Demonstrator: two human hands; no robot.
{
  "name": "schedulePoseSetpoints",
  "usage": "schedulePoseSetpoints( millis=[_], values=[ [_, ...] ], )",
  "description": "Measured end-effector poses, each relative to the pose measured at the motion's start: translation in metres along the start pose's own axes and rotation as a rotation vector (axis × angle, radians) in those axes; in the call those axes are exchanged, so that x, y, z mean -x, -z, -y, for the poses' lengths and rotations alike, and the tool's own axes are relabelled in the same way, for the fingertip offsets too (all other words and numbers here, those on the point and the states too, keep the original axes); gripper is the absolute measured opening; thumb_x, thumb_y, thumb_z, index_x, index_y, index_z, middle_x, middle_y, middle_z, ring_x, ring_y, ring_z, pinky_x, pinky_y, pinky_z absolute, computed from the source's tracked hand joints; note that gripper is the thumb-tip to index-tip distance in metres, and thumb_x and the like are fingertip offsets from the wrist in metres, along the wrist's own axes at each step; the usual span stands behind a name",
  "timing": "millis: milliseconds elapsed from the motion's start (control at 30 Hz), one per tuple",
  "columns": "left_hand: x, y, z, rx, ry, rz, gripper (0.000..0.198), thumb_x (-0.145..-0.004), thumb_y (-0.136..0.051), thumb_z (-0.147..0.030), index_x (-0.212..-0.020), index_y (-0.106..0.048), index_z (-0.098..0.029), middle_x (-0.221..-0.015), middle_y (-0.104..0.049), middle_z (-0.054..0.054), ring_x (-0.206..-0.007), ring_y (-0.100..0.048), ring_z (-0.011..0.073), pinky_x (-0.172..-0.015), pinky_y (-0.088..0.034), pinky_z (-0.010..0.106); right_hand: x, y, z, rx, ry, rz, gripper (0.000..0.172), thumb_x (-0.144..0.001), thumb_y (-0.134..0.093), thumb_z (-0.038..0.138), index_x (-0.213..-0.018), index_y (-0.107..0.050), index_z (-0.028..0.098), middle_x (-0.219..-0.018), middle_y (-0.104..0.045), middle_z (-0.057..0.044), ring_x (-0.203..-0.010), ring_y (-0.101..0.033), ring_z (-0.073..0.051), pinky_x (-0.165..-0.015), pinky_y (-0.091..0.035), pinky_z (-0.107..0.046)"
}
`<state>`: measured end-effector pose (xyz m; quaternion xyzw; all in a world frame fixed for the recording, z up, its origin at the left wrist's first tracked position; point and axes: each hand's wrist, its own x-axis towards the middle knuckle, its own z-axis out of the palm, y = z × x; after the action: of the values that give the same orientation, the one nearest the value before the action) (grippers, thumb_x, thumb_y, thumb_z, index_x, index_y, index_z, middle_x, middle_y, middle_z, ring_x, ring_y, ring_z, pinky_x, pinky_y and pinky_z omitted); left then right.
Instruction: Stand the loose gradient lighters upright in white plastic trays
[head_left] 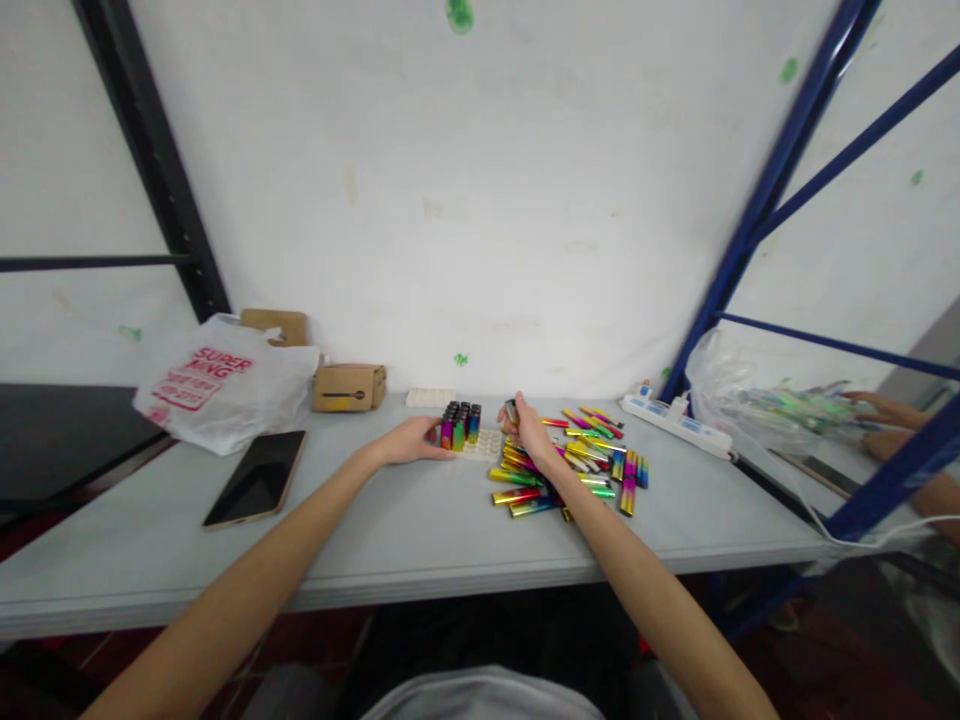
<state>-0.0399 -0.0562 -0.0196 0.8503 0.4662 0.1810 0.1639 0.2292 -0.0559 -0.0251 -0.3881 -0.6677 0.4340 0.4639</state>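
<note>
- One grey table (pixel 412 540) spanned the foreground.
- One white plastic bag (pixel 232 385) lay left, one phone (pixel 257 480) before it.
- Two hands: the left hand (pixel 409 441) curved beside the pale tray (pixel 491 445), whether clamped I could not tell; the right hand (pixel 531 430) was pinched around one lighter (pixel 512 411).
- One small cardboard box (pixel 349 388) stood near the bag.
- Upright lighters (pixel 458 434) crowded the tray's left end; loose lighters (pixel 517 496) overlapped right of it, both uncountable.

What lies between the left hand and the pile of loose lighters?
The head view shows a pale tray, with upright lighters beside the left hand and its unfilled part toward the loose lighters.
</note>
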Motion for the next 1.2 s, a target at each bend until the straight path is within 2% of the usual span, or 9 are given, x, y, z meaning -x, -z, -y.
schedulePoseSetpoints(
  millis=[133,267,367,467,567,800,900,1033,1200],
  values=[
    [0.001,0.001,-0.004,0.014,0.0,0.011,0.065,-0.07,-0.068,-0.073,-0.099,-0.067,-0.015,-0.081,-0.063,0.002,-0.074,-0.056,0.0218,-0.066,-0.039,0.028,0.005,-0.007,0.002,0.119,0.121,0.015,0.056,-0.095,-0.039,0.07,-0.1,-0.06,0.019,-0.062,-0.048,0.005,-0.052,-0.047,-0.012,-0.053,-0.04,-0.025],
    [0.003,0.003,-0.009,0.02,0.006,0.023,0.063,-0.071,-0.068,-0.071,-0.098,-0.067,-0.015,-0.078,-0.061,0.001,-0.071,-0.054,0.0201,-0.063,-0.037,0.027,0.01,-0.01,0.006,0.295,0.286,0.019,0.044,-0.093,-0.053,0.062,-0.094,-0.062,0.018,-0.078,-0.062,-0.001,-0.075,-0.06,-0.015,-0.073,-0.049,-0.027],
    [0.003,0.003,-0.01,0.027,0.015,0.019,0.062,-0.07,-0.07,-0.07,-0.098,-0.067,-0.015,-0.078,-0.062,0.001,-0.07,-0.054,0.0198,-0.062,-0.037,0.027,0.014,-0.01,0.01,0.416,0.377,-0.028,0.041,-0.094,-0.055,0.058,-0.09,-0.063,0.018,-0.087,-0.065,-0.004,-0.081,-0.06,-0.016,-0.074,-0.048,-0.027],
    [0.002,0.002,-0.007,0.037,0.015,0.022,0.061,-0.07,-0.071,-0.069,-0.098,-0.067,-0.015,-0.078,-0.063,0.001,-0.07,-0.054,0.0197,-0.061,-0.037,0.027,0.016,-0.008,0.013,0.507,0.401,0.002,0.036,-0.1,-0.05,0.052,-0.101,-0.062,0.018,-0.078,-0.066,-0.002,-0.072,-0.06,-0.016,-0.072,-0.046,-0.027],
    [0.001,0.001,-0.005,0.045,0.0,0.018,0.062,-0.069,-0.071,-0.068,-0.1,-0.068,-0.014,-0.079,-0.064,0.002,-0.07,-0.054,0.0198,-0.062,-0.037,0.027,0.017,-0.007,0.013,0.577,0.419,0.023,0.032,-0.102,-0.048,0.047,-0.11,-0.061,0.019,-0.078,-0.069,-0.001,-0.073,-0.063,-0.016,-0.074,-0.045,-0.027],
    [0.001,0.003,-0.006,0.029,-0.039,0.019,0.061,-0.071,-0.071,-0.067,-0.102,-0.068,-0.015,-0.08,-0.063,0.001,-0.071,-0.053,0.0188,-0.064,-0.037,0.026,0.017,-0.01,0.012,0.694,0.406,0.177,0.027,-0.102,-0.053,0.041,-0.112,-0.064,0.019,-0.084,-0.072,-0.003,-0.074,-0.065,-0.016,-0.071,-0.043,-0.024],
    [0.001,0.002,-0.005,0.041,-0.054,0.01,0.062,-0.071,-0.071,-0.068,-0.102,-0.069,-0.015,-0.08,-0.063,0.001,-0.071,-0.053,0.0188,-0.064,-0.036,0.026,0.015,-0.013,0.011,0.703,0.394,0.162,0.028,-0.101,-0.056,0.042,-0.112,-0.065,0.019,-0.081,-0.072,-0.003,-0.071,-0.064,-0.016,-0.07,-0.042,-0.024],
    [0.001,0.001,-0.003,0.022,-0.031,0.005,0.062,-0.071,-0.071,-0.069,-0.102,-0.068,-0.015,-0.081,-0.063,0.001,-0.071,-0.053,0.0194,-0.063,-0.037,0.027,0.008,-0.015,0.011,0.806,0.363,0.105,0.03,-0.101,-0.054,0.046,-0.101,-0.066,0.018,-0.078,-0.07,-0.005,-0.07,-0.062,-0.016,-0.067,-0.04,-0.024],
    [0.0,0.001,-0.003,-0.005,-0.007,0.016,0.06,-0.072,-0.07,-0.069,-0.1,-0.067,-0.015,-0.079,-0.062,0.001,-0.072,-0.054,0.0201,-0.063,-0.037,0.027,0.006,-0.012,0.019,0.835,0.381,0.221,0.029,-0.105,-0.048,0.041,-0.109,-0.064,0.017,-0.081,-0.069,-0.005,-0.071,-0.06,-0.016,-0.07,-0.039,-0.024]
  ],
)
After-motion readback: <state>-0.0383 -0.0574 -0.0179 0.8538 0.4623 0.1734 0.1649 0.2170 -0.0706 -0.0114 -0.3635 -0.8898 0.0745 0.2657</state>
